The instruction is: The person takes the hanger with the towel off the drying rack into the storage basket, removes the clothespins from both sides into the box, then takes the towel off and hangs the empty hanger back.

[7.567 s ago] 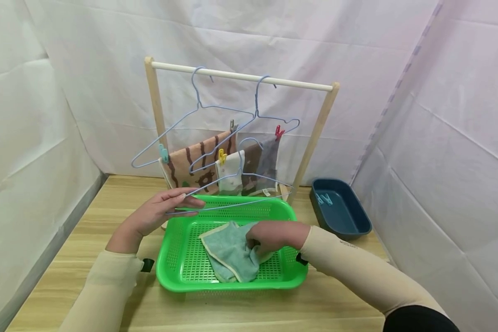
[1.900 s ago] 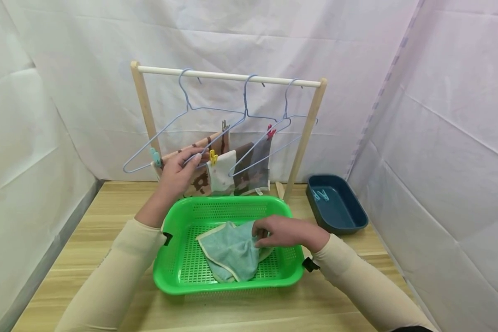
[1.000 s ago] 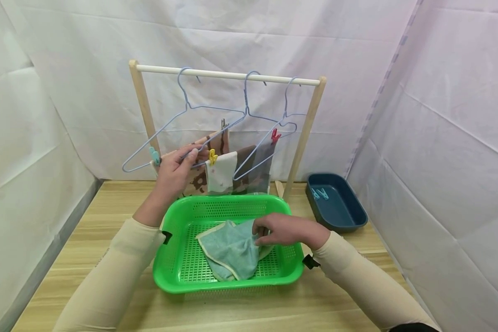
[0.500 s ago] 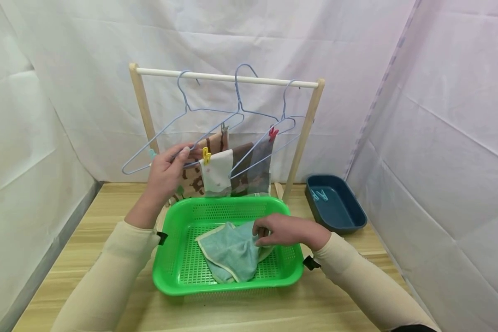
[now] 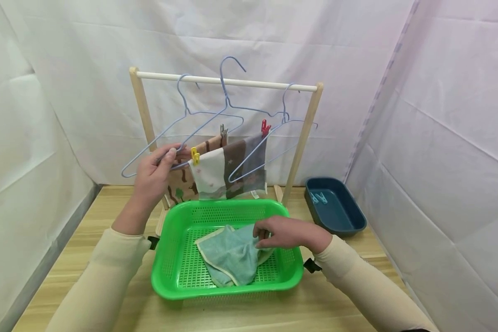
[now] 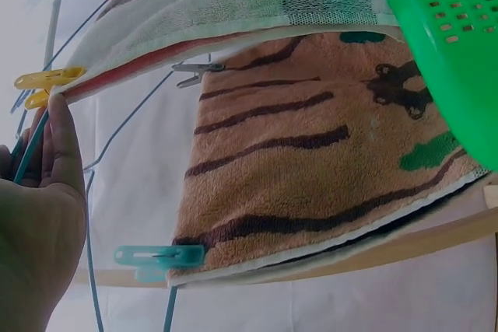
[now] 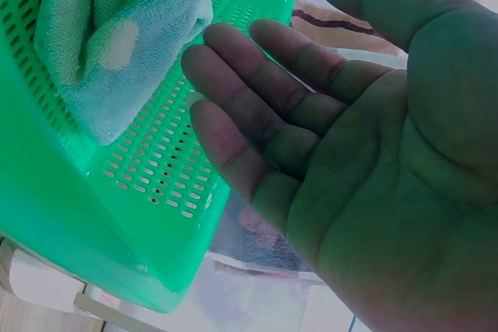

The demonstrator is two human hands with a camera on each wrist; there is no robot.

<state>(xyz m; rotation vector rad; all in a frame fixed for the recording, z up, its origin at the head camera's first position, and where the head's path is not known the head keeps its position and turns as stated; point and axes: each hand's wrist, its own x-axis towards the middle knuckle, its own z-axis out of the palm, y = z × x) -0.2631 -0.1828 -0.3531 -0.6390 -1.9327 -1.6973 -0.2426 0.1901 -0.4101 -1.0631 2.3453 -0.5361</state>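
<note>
My left hand [image 5: 149,177] pinches the lower left corner of a blue wire hanger [image 5: 226,99]. Its hook rises above the white rail [image 5: 265,85]. A white, brown and grey towel [image 5: 209,170] hangs from this hanger by a yellow clothespin [image 5: 195,156] and a red clothespin [image 5: 265,127]. Behind, a tan striped towel [image 6: 264,145] is pegged to another hanger by a teal clothespin [image 6: 159,256] and a grey one [image 6: 198,71]. My right hand [image 5: 290,232] hovers over the basket, fingers loosely bent with nothing in them, beside a light teal cloth [image 5: 232,256].
The green basket [image 5: 162,272] stands before the wooden rack [image 5: 307,133]. At the rack's right end hangs a bare hanger [image 5: 284,103], overlapping the towel in view. A dark blue tray [image 5: 338,214] with a few light blue clothespins [image 5: 318,198] sits at the right. White sheets surround the table.
Earlier my left hand hung the bare hanger at the rail's right end. It then took the towel's hanger, whose hook has risen off the rail and moved left. The right hand released the cloth.
</note>
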